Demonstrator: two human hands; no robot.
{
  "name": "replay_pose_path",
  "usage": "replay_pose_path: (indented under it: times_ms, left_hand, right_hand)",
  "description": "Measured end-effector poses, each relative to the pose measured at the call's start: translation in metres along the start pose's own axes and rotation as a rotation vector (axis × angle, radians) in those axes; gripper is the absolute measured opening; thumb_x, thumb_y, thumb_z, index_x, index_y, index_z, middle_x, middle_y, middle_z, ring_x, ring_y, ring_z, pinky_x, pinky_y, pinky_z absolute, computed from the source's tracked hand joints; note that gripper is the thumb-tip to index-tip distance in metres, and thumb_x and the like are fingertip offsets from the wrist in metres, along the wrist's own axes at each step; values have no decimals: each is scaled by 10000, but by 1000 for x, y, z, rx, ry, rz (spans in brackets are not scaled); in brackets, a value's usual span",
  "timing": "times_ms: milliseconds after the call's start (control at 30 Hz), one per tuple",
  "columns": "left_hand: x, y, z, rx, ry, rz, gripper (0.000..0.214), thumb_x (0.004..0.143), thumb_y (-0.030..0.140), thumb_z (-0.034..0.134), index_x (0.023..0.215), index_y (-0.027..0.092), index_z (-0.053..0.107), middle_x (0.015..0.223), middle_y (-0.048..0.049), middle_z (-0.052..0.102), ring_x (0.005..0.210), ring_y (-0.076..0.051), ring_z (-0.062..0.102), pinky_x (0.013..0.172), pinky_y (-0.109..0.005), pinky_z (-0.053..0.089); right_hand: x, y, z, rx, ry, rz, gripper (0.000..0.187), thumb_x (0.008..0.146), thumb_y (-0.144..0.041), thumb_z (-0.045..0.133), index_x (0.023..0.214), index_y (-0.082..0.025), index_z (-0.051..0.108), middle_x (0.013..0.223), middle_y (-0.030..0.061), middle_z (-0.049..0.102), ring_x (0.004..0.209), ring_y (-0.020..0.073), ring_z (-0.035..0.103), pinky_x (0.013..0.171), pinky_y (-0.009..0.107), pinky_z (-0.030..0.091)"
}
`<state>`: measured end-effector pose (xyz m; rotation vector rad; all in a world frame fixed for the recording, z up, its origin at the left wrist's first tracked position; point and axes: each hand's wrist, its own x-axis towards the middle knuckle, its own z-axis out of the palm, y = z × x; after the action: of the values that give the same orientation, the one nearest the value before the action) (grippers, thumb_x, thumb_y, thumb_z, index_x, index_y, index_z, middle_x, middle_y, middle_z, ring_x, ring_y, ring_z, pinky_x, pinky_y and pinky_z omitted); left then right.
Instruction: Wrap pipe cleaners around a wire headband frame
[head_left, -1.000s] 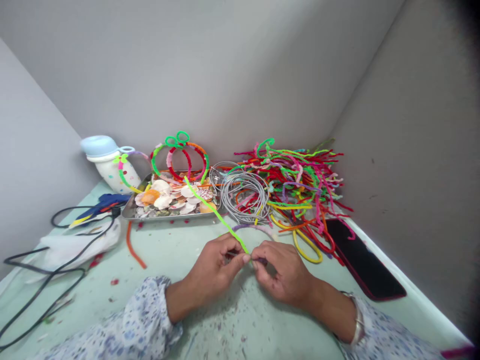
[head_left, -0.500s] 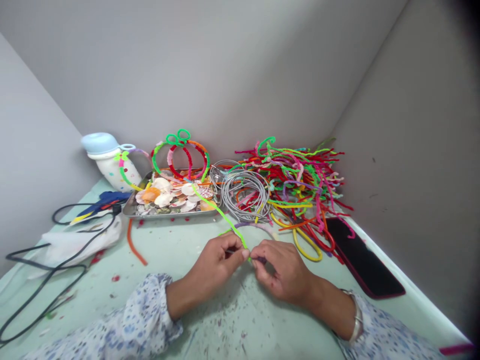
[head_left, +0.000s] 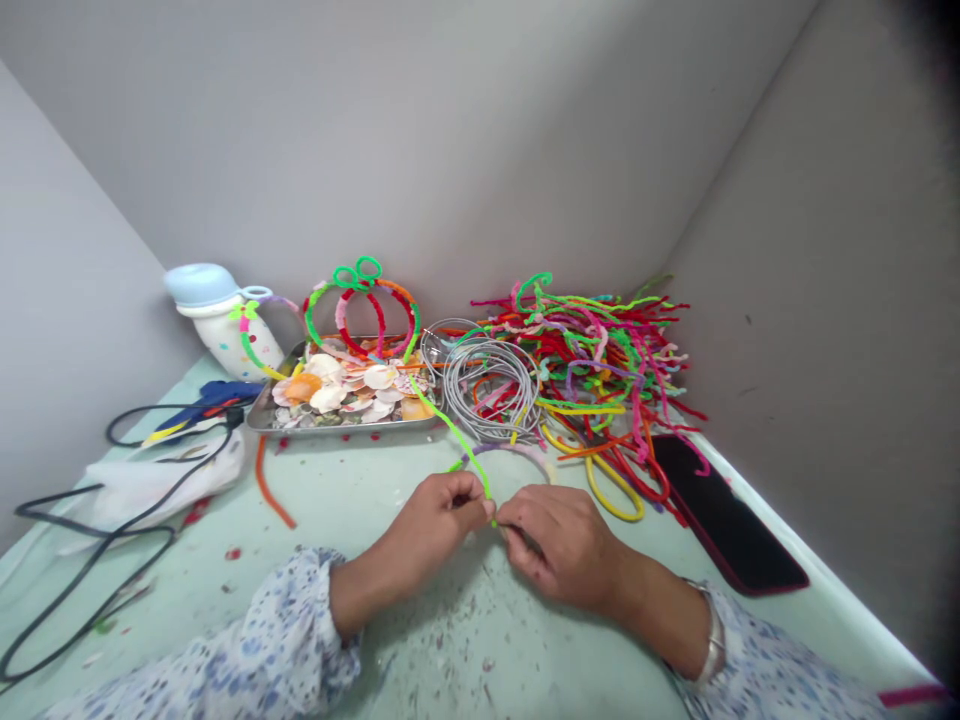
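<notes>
My left hand [head_left: 442, 520] is closed in a pinch on a bright green pipe cleaner [head_left: 454, 428], which runs up and away toward the shell tray. Fingertip to fingertip with it, my right hand [head_left: 566, 540] pinches at the pipe cleaner's lower end; the exact grip is partly hidden by the fingers. Just behind both hands curves a thin hoop [head_left: 514, 449], purple and pale along its far side, with a bit of green at its left. Its near part is hidden by my hands.
Behind stands a metal tray [head_left: 352, 430] of seashells, with colourful pipe-cleaner hoops [head_left: 416, 320] over it. Further right lie coiled grey wire [head_left: 491, 395], a pipe-cleaner heap [head_left: 600, 350] and a phone [head_left: 731, 530]. A white bottle [head_left: 232, 335] and black cable [head_left: 97, 535] are at left.
The far end of the green pipe cleaner has swung right, and its visible length bends more. My right fingers have rolled over slightly, covering the purple bit between them.
</notes>
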<state>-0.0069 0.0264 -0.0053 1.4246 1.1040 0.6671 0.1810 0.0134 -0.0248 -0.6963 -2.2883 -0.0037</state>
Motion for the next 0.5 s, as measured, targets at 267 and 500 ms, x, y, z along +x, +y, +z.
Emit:
replay_pose_path:
  times_ms: [267, 500]
  left_hand:
    - [5, -7, -1, -26, -24, -45, 200, 689, 328, 574, 604, 168, 488, 544, 58, 399, 523, -93, 322, 530, -251, 247]
    - [0, 3, 3, -14, 52, 58, 238, 776, 364, 587, 682, 150, 541, 609, 31, 476, 575, -110, 406, 561, -242, 320]
  right_hand:
    - [2, -4, -3, -66, -19, -56, 107, 861, -88, 489, 872, -163, 565, 638, 8, 573, 561, 153, 508, 528, 277, 376]
    - [1, -1, 0, -9, 35, 18, 109, 861, -102, 491, 902, -171, 565, 680, 14, 606, 603, 153, 565, 565, 268, 418]
